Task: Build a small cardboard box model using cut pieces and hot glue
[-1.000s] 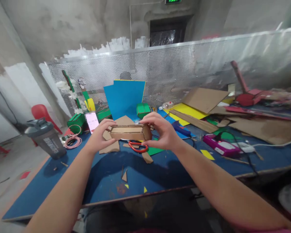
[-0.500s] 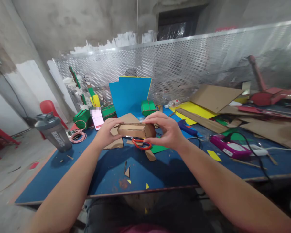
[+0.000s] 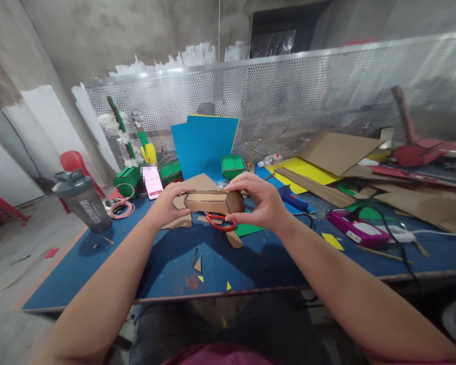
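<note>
Between my hands, above the blue table, is a small many-sided cardboard box (image 3: 209, 202) lying on its side. My left hand (image 3: 167, 204) grips its left end with thumb below and fingers on top. My right hand (image 3: 259, 203) holds the right end, fingers over the upper edge and thumb underneath. Just below the box are the red handles of scissors (image 3: 221, 223); their blades are hidden. Cardboard scraps (image 3: 234, 239) and a green sheet (image 3: 251, 229) lie near them. Behind my right hand rests a dark blue glue gun (image 3: 293, 199).
A grey shaker bottle (image 3: 84, 203) and a phone (image 3: 152, 181) stand left. Blue boards (image 3: 205, 147) lean at the back beside a green box (image 3: 232, 166). Right are cardboard sheets (image 3: 338, 152), a purple power strip (image 3: 357, 228) and its cables. The table's front edge (image 3: 220, 294) is near me.
My hands still hold the cardboard box, which is tilted slightly differently. The camera view has shifted a little, so the table appears slightly higher.
</note>
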A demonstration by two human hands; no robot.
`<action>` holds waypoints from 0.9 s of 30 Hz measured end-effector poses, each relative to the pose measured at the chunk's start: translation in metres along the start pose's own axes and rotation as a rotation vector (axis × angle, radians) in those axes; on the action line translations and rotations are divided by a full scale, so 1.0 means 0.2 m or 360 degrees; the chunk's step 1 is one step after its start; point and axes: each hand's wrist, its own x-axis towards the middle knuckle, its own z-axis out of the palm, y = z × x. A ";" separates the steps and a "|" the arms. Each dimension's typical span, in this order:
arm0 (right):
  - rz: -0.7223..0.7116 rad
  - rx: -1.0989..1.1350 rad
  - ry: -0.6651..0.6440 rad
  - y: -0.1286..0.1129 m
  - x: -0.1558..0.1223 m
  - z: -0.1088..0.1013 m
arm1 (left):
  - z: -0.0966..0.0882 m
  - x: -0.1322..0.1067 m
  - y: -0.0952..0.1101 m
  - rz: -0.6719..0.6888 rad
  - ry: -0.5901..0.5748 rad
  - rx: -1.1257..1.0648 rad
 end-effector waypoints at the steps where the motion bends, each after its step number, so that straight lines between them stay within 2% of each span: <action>1: -0.0012 0.0020 0.0006 0.01 0.00 0.00 | -0.01 0.00 0.00 -0.0015 0.0003 -0.0022; 5: 0.0052 0.0140 -0.0035 0.08 -0.01 -0.05 | -0.06 0.01 0.01 -0.0016 0.0106 -0.0151; 9: 0.0208 0.0272 -0.0065 0.19 -0.03 -0.10 | -0.10 0.03 0.05 0.0077 0.0319 -0.0246; 13: 0.0359 0.0462 -0.0073 0.26 -0.05 -0.07 | -0.04 0.03 0.15 0.0133 0.0564 -0.0473; 17: 0.0552 0.0592 -0.0132 0.27 -0.07 -0.03 | 0.04 0.01 0.27 0.0180 0.0650 -0.0615; 20: 0.0651 0.0664 -0.0155 0.27 -0.09 0.00 | 0.06 0.01 0.32 0.0247 0.0743 -0.0688; 24: 0.0697 0.0747 -0.0128 0.29 -0.12 0.04 | 0.06 0.01 0.34 0.0390 0.0709 -0.0745; 27: 0.0787 0.0817 -0.0135 0.30 -0.14 0.05 | 0.05 0.01 0.35 0.0394 0.0625 -0.0764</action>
